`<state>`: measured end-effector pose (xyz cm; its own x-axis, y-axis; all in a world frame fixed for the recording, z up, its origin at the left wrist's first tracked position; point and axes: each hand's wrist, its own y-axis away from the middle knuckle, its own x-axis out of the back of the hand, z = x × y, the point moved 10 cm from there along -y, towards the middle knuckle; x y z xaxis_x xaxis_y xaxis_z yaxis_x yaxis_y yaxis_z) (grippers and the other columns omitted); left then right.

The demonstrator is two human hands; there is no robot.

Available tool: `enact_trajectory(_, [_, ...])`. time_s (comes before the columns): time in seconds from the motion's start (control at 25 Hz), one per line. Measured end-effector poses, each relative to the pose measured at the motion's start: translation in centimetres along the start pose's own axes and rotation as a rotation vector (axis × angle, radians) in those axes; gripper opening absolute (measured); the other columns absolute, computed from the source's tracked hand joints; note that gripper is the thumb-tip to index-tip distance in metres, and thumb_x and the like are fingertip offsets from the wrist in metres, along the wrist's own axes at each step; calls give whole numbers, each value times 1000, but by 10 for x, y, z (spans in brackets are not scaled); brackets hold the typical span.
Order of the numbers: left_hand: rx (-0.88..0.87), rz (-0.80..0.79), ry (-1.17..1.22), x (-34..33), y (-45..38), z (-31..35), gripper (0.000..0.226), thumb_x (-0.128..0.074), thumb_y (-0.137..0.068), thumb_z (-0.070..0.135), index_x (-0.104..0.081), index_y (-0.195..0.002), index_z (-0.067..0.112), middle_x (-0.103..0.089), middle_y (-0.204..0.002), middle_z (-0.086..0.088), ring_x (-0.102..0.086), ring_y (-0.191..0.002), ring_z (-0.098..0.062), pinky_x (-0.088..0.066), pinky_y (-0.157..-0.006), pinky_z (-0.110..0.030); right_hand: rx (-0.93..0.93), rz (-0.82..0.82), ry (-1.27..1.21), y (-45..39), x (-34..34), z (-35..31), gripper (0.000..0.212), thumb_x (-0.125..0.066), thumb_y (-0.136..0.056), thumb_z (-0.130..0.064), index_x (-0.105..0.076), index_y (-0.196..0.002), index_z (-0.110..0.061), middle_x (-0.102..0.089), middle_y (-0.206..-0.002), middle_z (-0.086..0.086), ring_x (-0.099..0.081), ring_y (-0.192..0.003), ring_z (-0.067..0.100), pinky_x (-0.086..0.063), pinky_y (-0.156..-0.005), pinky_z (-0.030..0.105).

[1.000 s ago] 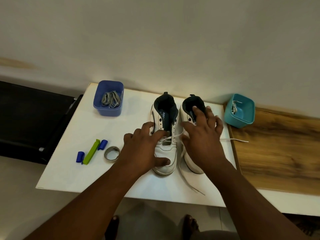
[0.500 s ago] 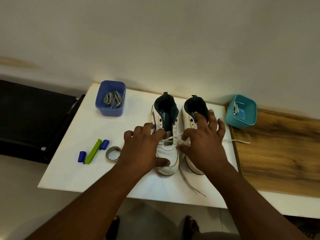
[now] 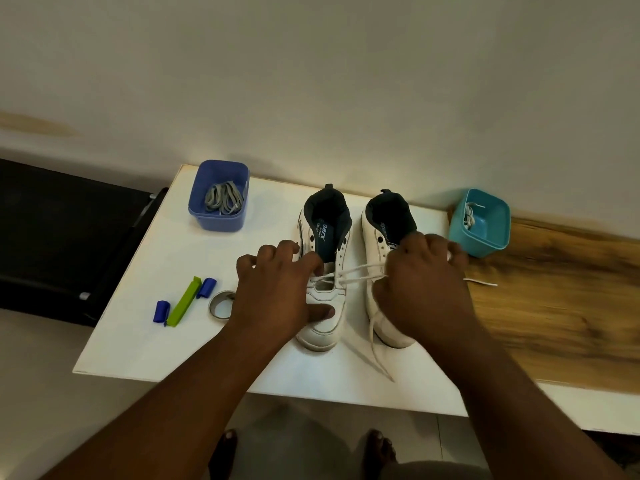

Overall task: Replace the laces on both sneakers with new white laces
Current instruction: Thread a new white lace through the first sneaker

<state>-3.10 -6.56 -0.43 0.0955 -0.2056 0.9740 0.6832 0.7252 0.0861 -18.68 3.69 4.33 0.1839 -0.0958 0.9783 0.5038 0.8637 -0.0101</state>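
Note:
Two white sneakers with dark linings stand side by side on the white table (image 3: 145, 327), toes toward me. My left hand (image 3: 277, 292) grips the left sneaker (image 3: 323, 271), thumb on its toe and fingers over the lower eyelets. A new white lace (image 3: 360, 271) runs through that sneaker's lowest eyelets and stretches right into my right hand (image 3: 422, 289), which pinches it above the right sneaker (image 3: 381, 237). One lace end (image 3: 379, 355) trails toward the table's front edge, and another tip (image 3: 483, 282) lies on the wood.
A blue tub (image 3: 221, 220) at the back left holds grey laces. A teal tub (image 3: 485, 233) at the back right holds a white lace. A green and blue clip (image 3: 183, 301) and a metal ring (image 3: 220, 304) lie left of my hand. A wooden surface (image 3: 554, 299) adjoins on the right.
My right hand has curled from spread fingers on the right sneaker into a pinch on the lace and pulled it taut to the right. My left hand has stayed on the left sneaker.

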Motion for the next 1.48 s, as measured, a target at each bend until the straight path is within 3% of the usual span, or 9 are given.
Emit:
enact_trajectory(0.16, [41, 109, 40, 7, 3, -2, 73, -60, -71, 84, -50, -130, 43, -34, -154, 0, -34, -136, -27, -29, -105, -49, -203, 420, -133, 15, 86, 48, 29, -46, -95, -32, -65, -107, -13, -54, -128, 17, -51, -107, 41, -44, -86, 49])
enact_trajectory(0.32, [-327, 283, 736, 45, 15, 48, 58, -57, -94, 56, -43, -146, 35, -47, -150, 10, -44, -137, -11, -41, -108, -40, -78, 663, -499, 33, 120, 23, 18, -61, -98, -25, -70, -113, -18, -53, -133, 13, -52, -111, 30, -47, -82, 45])
enact_trajectory(0.4, [-327, 203, 979, 50, 17, 58, 38, -53, -97, 50, -57, -130, 32, -67, -115, 16, -63, -110, -11, -54, -90, -37, 8, 604, -530, 31, 104, 6, 20, -62, -99, -26, -72, -116, -20, -54, -128, 10, -54, -105, 22, -50, -74, 39])
enact_trajectory(0.56, [-292, 237, 1086, 51, 21, 41, 30, -41, -102, 46, -66, -93, 30, -62, -65, 7, -65, -66, -18, -54, -62, -37, -150, 561, -734, 11, 77, 52, 22, -56, -104, -32, -72, -112, -19, -56, -110, 1, -51, -90, 6, -41, -70, 21])
enact_trajectory(0.72, [-373, 52, 1032, 40, 21, 44, 30, -47, -94, 27, -63, -71, 21, -56, -59, 0, -55, -57, -15, -44, -57, -34, -405, 512, -1283, -1, 31, 93, 24, -53, -107, -34, -70, -101, -19, -60, -81, -7, -54, -73, 4, -48, -67, 28])
enact_trajectory(0.92, [-420, -494, 467, -15, 43, 61, 22, -54, -91, 38, -73, -84, 28, -70, -79, 9, -63, -75, -5, -53, -72, -32, -495, 578, -1569, 2, 23, 91, 13, -60, -105, -26, -66, -113, -18, -67, -96, 1, -68, -81, 18, -58, -75, 30])
enact_trajectory(1.0, [-460, -328, 413, -1, 43, 69, 30, -53, -92, 56, -69, -107, 36, -70, -103, 17, -62, -89, -2, -54, -80, -32, -399, 583, -1583, 1, 35, 83, 10, -61, -104, -23, -67, -109, -17, -68, -90, -3, -69, -84, 17, -59, -78, 31])
enact_trajectory(1.12, [-318, -48, 763, 31, 28, 63, 63, -48, -82, 79, -47, -134, 43, -62, -121, 24, -60, -108, 1, -52, -90, -26, -91, 332, -1248, 0, 46, 28, 12, -62, -103, -27, -67, -92, -30, -66, -77, -15, -63, -72, 5, -50, -64, 20])
enact_trajectory(1.48, [-18, 2, 1221, 18, 20, 42, 28, -75, -86, 36, -65, -108, 22, -77, -85, 9, -73, -81, -7, -54, -75, -16, 10, 117, -1044, 1, 31, -11, 18, -74, -94, -20, -63, -103, -30, -65, -74, -24, -64, -73, -5, -44, -58, 10])
